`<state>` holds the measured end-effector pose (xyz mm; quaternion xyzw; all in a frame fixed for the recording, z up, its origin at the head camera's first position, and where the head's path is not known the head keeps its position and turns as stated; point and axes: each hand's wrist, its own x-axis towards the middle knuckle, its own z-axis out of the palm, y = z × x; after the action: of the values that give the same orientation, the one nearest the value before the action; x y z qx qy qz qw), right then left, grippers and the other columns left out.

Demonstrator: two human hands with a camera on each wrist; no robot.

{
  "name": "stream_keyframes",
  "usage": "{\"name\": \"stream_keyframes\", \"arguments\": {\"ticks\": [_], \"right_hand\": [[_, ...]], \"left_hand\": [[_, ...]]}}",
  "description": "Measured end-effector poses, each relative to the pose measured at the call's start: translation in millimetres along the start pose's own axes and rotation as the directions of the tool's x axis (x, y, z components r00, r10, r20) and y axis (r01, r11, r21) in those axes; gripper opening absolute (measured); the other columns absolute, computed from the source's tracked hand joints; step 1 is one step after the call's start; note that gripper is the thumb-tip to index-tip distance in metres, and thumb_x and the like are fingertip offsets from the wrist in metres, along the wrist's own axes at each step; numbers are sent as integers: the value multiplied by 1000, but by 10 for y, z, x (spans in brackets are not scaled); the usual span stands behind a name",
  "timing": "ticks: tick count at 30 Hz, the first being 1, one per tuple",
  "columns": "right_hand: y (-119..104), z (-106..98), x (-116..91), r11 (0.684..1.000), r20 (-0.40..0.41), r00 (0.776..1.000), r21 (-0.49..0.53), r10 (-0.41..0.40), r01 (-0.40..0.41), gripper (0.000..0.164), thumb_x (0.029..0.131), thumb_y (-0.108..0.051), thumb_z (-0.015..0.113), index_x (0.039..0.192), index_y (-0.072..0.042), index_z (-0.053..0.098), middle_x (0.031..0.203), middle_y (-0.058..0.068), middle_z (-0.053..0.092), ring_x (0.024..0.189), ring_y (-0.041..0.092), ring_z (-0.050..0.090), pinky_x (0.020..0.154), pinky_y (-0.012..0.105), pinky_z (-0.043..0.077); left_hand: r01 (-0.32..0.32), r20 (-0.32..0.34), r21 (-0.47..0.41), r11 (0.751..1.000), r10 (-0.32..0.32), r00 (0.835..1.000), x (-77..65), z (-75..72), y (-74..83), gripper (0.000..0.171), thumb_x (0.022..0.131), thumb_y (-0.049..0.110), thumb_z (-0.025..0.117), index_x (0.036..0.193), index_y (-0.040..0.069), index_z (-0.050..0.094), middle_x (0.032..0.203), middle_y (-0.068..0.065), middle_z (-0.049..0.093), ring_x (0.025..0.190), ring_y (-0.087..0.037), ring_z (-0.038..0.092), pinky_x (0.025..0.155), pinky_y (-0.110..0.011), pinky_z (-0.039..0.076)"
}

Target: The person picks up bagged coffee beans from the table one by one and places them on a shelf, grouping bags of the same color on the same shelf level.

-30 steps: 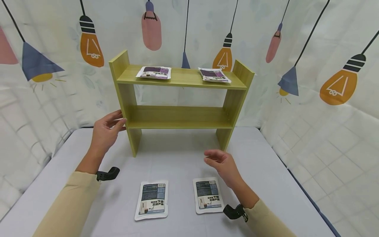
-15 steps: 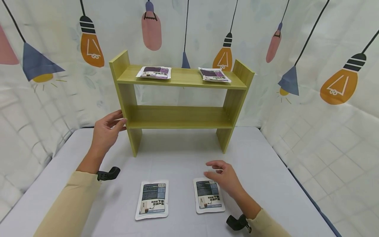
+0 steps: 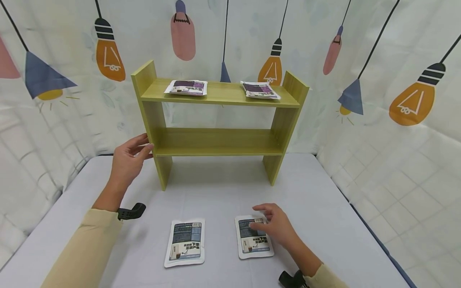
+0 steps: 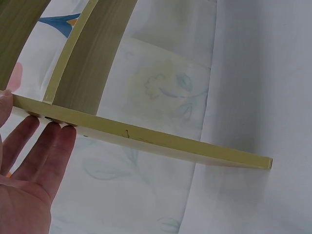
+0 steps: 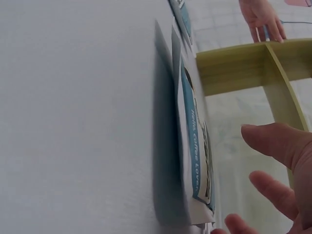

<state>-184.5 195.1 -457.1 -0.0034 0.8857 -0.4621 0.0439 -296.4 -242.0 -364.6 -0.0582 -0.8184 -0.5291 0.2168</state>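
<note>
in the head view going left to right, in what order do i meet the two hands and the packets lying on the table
Left hand → left table packet → right table packet → right hand, which partly overlaps that packet but extends further right.

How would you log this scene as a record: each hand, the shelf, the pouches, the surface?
left hand: grips the left side of the yellow-green wooden shelf unit
right hand: over a flat white rectangular pouch with blue label, fingers spread, gripping nothing
second table pouch: flat, left of the first, apart
top shelf: a flat white-and-purple pouch at left, a similar purple pouch at right
surface: white table
</note>
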Motion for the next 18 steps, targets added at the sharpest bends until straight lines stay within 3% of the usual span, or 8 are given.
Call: {"name": "stream_keyframes", "arguments": {"ticks": [10,18], "right_hand": [[24,-14,-106,997,25,1000,-77,18,-16,61,69,-30,96,125,-23,71,131,13,60,106,24,64,88,45,60],[2,-33,-159,994,42,999,-107,-17,21,67,67,-25,97,126,-17,69,130,20,55,93,20,62,73,30,54]], "left_hand": [[-5,-2,-1,1000,5,1000,-3,4,22,53,101,38,64,151,25,53,150,-7,58,111,4,62,80,-8,56],[14,6,-9,1000,-14,1000,14,1,-8,53,102,34,64,152,22,52,150,-9,57,109,7,60,80,-8,56]]}}
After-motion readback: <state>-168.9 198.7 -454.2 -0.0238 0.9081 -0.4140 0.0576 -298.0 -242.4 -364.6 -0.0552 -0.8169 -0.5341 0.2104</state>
